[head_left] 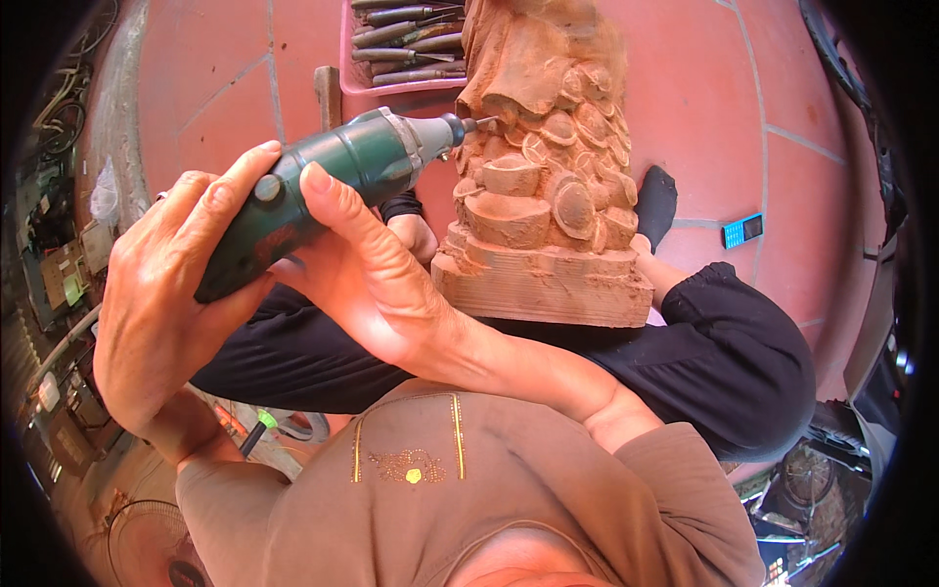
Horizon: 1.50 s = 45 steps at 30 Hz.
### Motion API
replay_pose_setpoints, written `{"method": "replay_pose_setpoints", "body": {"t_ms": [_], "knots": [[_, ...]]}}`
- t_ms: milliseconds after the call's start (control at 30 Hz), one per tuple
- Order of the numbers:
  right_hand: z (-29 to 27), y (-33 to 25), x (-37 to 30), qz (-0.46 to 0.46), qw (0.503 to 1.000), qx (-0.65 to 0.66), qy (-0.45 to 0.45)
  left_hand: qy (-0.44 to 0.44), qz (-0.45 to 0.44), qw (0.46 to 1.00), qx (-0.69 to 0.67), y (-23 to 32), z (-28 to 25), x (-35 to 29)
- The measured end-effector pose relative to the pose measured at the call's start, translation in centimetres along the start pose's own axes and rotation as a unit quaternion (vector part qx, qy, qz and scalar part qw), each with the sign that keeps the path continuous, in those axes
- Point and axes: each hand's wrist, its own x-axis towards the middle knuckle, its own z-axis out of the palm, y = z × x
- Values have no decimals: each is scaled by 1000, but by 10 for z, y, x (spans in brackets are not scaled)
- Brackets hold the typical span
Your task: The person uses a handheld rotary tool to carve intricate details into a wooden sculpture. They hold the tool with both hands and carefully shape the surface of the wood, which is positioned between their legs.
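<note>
A dark green rotary tool (328, 186) with a grey nose is held up in both my hands. Around the rear of its body wrap the fingers of my left hand (161, 284). My right hand (367, 254) grips it from the near side, its thumb along the body and its other fingers hidden beneath. The tool's thin bit (486, 123) reaches the left side of a reddish-brown wood carving (514, 215); whether it touches the wood I cannot tell. Rounded, coin-like and bowl-like shapes cover the carving, which stands on a block base (538, 289) between my legs.
Beyond the tool, a pink basket (345, 49) holds several chisels (406, 39). A wooden handle (328, 96) lies beside it. On the tiled floor (704, 127) at right is a blue phone (743, 231). Clutter lines the left, with a fan (152, 543) at lower left.
</note>
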Motion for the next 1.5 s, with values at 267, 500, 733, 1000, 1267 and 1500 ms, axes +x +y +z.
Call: {"method": "replay_pose_setpoints", "body": {"t_ms": [267, 500, 733, 1000, 1267, 1500], "knots": [[1, -14, -3, -9, 1000, 18, -2, -8, 13, 1000, 17, 12, 1, 17], [-1, -25, -2, -2, 1000, 12, 7, -41, 24, 999, 18, 10, -1, 34], [-1, -28, -2, 5, 1000, 12, 5, -62, 19, 998, 9, 11, -6, 42], [-9, -28, -2, 0, 1000, 16, 1, -63, 1, 998, 3, 14, 1, 42], [-8, -29, 0, -18, 1000, 26, -3, -65, -3, 998, -4, 14, 3, 43], [-9, -29, -1, -17, 999, 30, -9, -64, -1, 998, -1, 13, 4, 43]]}}
